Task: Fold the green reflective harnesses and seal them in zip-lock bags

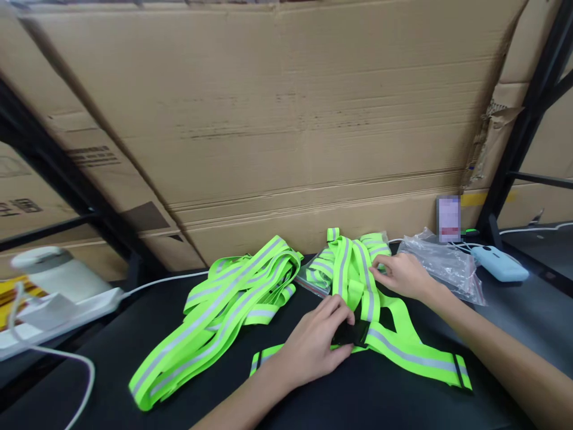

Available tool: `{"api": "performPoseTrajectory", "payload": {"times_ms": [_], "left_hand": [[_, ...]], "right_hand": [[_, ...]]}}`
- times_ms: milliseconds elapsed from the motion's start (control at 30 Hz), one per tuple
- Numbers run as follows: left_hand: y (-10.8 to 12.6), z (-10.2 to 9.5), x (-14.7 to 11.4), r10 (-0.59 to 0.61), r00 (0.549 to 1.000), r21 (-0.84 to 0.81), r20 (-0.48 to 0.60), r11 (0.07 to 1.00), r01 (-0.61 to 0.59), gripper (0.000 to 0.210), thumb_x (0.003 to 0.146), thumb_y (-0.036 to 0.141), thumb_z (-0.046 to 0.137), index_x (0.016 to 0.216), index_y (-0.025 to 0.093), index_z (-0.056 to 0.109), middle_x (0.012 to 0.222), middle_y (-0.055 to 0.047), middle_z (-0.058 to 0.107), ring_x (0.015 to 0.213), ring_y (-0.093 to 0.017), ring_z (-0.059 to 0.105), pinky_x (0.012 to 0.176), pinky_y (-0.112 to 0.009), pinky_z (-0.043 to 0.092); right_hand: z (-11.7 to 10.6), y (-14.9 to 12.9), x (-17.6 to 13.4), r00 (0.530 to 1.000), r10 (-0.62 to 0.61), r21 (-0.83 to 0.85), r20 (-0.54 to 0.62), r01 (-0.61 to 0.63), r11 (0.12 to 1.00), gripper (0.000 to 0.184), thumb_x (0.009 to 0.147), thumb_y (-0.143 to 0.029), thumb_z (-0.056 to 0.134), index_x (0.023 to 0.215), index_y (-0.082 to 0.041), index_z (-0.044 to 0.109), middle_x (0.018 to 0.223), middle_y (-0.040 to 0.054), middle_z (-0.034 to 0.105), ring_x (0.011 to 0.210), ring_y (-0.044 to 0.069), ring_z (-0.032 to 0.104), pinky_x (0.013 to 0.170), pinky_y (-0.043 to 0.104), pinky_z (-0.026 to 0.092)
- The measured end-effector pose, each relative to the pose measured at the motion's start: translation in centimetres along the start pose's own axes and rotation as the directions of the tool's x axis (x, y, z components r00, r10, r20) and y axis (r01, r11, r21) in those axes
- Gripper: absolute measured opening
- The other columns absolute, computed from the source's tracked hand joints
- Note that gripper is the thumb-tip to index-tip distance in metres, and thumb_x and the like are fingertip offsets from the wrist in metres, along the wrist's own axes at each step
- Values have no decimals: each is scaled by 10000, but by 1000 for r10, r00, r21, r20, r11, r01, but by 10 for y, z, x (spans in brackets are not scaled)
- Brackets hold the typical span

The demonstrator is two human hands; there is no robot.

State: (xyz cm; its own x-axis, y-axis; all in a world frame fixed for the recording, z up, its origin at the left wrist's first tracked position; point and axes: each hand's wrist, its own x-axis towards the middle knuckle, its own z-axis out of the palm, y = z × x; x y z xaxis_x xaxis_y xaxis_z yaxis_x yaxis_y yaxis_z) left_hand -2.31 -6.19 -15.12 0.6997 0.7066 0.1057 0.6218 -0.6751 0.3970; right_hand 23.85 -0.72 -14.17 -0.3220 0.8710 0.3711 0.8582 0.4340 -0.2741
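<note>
A neon-green reflective harness with grey stripes lies on the black table, its waist strap stretched to the right. My left hand is closed at the front of the harness, thumb and fingers around the black buckle. Further back, my right hand pinches the edge of a shoulder strap between thumb and fingers. Left of my hands rests a pile of folded green reflective straps. Behind the harness, more green straps sit partly in a clear bag.
A cardboard wall closes off the back, between black metal posts. At the right are crumpled clear bags, a light-blue device and a propped phone-like screen. A white power strip with cables lies at the left.
</note>
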Motion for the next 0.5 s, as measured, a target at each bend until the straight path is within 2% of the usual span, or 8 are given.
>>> {"api": "performPoseTrajectory", "payload": {"times_ms": [100, 200, 267, 367, 433, 500], "left_hand": [[-5, -2, 0, 28, 1000, 28, 10, 999, -28, 277, 853, 188, 708, 1093, 231, 577, 1130, -57, 569, 1076, -266, 576, 862, -362, 490], [-9, -8, -3, 107, 994, 11, 37, 994, -107, 279, 908, 305, 687, 1165, 238, 601, 1132, -70, 574, 1065, -270, 589, 872, -380, 505], [-11, -13, -5, 152, 987, -26, 61, 988, -150, 339, 883, 284, 685, 1211, 237, 615, 1155, -77, 570, 1071, -266, 598, 891, -382, 514], [-12, -19, -8, 163, 982, -77, 92, 985, -157, 489, 767, 175, 689, 1251, 228, 642, 1188, -82, 553, 1062, -254, 617, 922, -376, 527], [-12, -19, -9, 146, 983, -106, 109, 985, -134, 551, 724, 151, 680, 1270, 227, 659, 1178, -76, 547, 1004, -233, 636, 914, -365, 539], [-13, -18, -9, 125, 985, -133, 119, 985, -109, 577, 721, 154, 670, 1293, 228, 666, 1161, -70, 544, 965, -218, 647, 909, -355, 548]], "right_hand": [[-11, 2, 0, 999, -27, 34, 33, 26, 999, 326, 972, -394, 538, 723, -204, 626, 510, -28, 469, 497, 131, 411, 573, 285, 238], [-21, 5, -3, 995, -43, 88, 90, 35, 996, 510, 989, -484, 522, 571, -201, 456, 506, -46, 367, 500, 108, 304, 532, 279, 224], [-26, 9, -6, 991, -38, 147, 132, 18, 989, 580, 999, -550, 499, 551, -202, 381, 517, -57, 293, 508, 102, 254, 504, 274, 204], [-30, 15, -12, 973, -18, 362, 231, -69, 930, 610, 974, -623, 526, 557, -208, 361, 543, -73, 236, 513, 92, 204, 481, 271, 164], [-35, 19, -17, 935, -30, 514, 353, -167, 841, 579, 931, -643, 593, 588, -204, 438, 529, -86, 260, 492, 79, 210, 468, 256, 157], [-41, 23, -23, 841, -78, 563, 535, -286, 776, 506, 886, -648, 659, 686, -195, 552, 482, -96, 356, 434, 65, 272, 440, 229, 190]]}}
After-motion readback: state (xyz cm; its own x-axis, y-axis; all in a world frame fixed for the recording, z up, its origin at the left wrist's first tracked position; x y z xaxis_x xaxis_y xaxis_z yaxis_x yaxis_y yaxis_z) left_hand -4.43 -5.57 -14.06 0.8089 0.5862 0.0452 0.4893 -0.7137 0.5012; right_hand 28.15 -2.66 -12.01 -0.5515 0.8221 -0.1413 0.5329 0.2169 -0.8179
